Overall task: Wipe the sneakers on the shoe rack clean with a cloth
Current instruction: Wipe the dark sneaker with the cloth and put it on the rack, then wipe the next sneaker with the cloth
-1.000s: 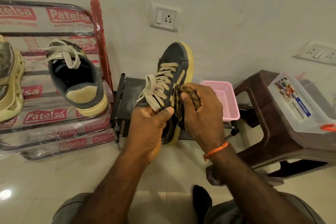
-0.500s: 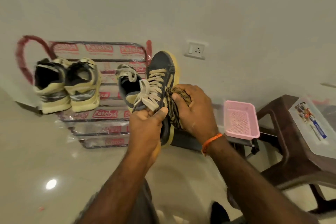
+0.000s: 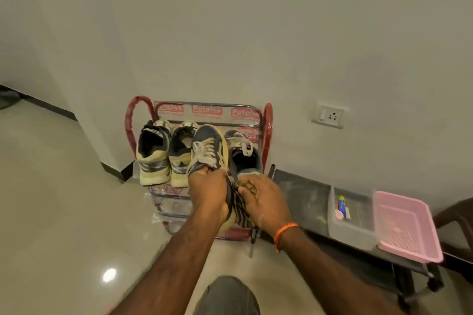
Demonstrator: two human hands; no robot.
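Left hand [image 3: 207,193] before shoe rack [image 3: 266,133]

Head view, steeply down over hands [image 3: 233,197]

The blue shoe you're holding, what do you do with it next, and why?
Probably set the blue shoe back on the shoe rack beside its mate. The left hand holds it right over that gap, and the right hand holds the cloth off it.

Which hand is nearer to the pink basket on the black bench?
The right hand. It grips the striped cloth against the held sneaker, on the side toward the pink basket. The left hand holds the sneaker, farther from it.
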